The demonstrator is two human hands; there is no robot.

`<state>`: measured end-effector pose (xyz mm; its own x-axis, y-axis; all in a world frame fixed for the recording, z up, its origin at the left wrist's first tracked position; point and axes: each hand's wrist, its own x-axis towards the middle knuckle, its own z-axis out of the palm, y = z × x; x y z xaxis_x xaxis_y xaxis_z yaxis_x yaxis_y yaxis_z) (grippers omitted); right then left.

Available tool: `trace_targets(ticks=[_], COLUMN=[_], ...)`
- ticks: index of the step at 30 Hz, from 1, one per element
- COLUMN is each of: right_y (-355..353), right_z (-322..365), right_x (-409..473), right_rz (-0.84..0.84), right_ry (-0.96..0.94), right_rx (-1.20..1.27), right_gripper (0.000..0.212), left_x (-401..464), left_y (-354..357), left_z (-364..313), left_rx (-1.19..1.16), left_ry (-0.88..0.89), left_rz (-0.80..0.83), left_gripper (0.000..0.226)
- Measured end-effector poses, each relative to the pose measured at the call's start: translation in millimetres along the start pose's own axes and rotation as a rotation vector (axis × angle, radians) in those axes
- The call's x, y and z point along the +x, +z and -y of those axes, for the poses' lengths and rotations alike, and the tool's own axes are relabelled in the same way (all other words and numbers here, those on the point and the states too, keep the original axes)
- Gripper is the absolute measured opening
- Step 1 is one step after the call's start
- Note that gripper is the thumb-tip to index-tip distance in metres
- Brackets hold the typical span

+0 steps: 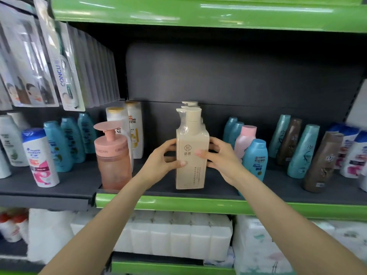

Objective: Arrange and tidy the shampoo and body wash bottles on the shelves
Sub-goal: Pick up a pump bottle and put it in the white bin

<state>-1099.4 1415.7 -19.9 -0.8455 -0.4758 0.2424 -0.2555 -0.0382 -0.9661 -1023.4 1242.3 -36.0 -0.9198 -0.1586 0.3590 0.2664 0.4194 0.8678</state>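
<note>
Beige pump bottle (191, 155): being kept upright at the near edge of the shelf (278, 192), heading its row.
Left hand (161, 158), right hand (220, 158): being clamped on opposite sides, so the label is being squared forward.

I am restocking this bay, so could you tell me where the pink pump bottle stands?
The pink pump bottle stands at the shelf's front edge, left of the beige pump bottle.
</note>
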Motion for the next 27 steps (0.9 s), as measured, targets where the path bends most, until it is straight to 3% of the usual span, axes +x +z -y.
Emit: trace_targets(ticks=[19,23,27], right_y=[-3,-5,-9], right_z=[-11,-8,10], right_x=[4,4,13], right_rz=[0.002,0.024,-0.054], right_ry=[0.014,0.030,-0.045], right_rx=[-0.058,-0.113,-0.154], right_gripper=[0.044,0.038,0.028], left_x=[5,7,14], left_y=[8,6,-2], left_z=[9,-1,-26], left_rx=[-0.033,0.007,0.118], left_ry=[-0.104,-0.048,0.141], left_rz=[0.005,-0.152,-0.365], left_gripper=[0.062,0.072,0.073])
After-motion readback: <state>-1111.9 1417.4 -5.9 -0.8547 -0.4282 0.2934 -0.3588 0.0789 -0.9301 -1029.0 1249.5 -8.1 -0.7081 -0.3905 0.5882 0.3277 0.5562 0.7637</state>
